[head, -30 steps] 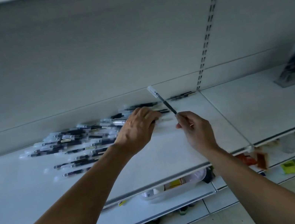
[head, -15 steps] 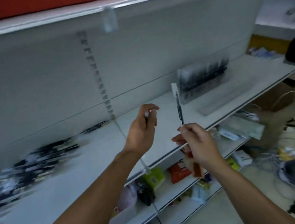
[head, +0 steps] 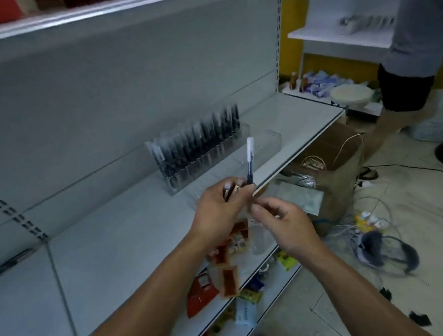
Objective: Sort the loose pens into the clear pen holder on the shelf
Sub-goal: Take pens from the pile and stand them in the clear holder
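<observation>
Hands meet in front of the shelf edge. The left hand point(head: 219, 212) is curled, its fingertips pinching the lower end of a pen point(head: 250, 161), which stands nearly upright with its pale cap on top. The right hand point(head: 285, 221) sits just below and beside it, fingers bent toward the pen's lower tip; whether it actually grips the pen I cannot tell. Behind the pen, on the white shelf point(head: 112, 259), stands the clear pen holder point(head: 207, 158), its back row packed with upright dark pens and its front part see-through. A few loose pens point(head: 5, 265) lie far to the left on the same shelf. Another person point(head: 424, 40) stands at the right, near tangled cables point(head: 380, 247) on the floor.
</observation>
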`<state>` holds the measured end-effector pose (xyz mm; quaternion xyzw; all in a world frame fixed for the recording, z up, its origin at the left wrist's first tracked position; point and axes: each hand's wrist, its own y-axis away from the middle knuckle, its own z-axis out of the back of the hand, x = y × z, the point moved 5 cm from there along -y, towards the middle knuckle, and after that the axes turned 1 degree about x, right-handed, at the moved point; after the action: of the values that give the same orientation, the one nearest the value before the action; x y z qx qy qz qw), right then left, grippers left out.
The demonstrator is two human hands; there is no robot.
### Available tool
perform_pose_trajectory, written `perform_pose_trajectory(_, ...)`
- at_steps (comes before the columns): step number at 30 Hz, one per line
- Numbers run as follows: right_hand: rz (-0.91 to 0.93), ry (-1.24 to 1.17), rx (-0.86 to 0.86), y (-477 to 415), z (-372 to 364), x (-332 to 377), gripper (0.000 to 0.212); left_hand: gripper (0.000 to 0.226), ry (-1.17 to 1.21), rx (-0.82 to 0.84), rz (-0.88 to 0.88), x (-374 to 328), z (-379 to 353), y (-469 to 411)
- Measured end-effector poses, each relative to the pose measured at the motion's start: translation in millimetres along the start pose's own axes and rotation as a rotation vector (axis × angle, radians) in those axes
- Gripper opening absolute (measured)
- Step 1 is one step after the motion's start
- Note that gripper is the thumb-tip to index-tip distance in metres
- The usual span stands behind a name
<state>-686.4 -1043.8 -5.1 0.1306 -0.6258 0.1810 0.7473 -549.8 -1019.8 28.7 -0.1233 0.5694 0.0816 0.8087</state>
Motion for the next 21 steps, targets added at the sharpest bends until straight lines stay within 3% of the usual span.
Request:
perform_pose_trajectory(5, 0.093, -0.084, -0.099, -75.8, 48.3, 20.5, 0.007, 0.019, -0.295, 0.077, -0.039, -5.7, -13.6, -68.3)
perform_pose_trajectory(8, 0.141, -0.073, -0.058, -123.7, 58.4, 35.9, 0.006, 0.023, -0.256, 0.146, -0.022, -5.3, -20.3, -106.1)
perform_pose_trajectory(10, 0.162, -0.041, -0.042, -152.1, 66.4, 36.4, 0.009, 0.015, -0.175, 0.131, -0.025, -6.0, -23.6, -127.2)
perform_pose_trajectory(16, 0.140, -0.105, -0.036, -219.7, 86.0, 35.2, 0.015, 0.013, -0.225, -0.003, 0.022, -7.7, -17.5, -168.8)
perform_pose_trajectory(21, 0.209, -0.005, -0.038, -270.7, 87.4, 31.7, 0.005, 0.033, -0.202, -0.116, 0.099, 0.3, 0.9, -188.6)
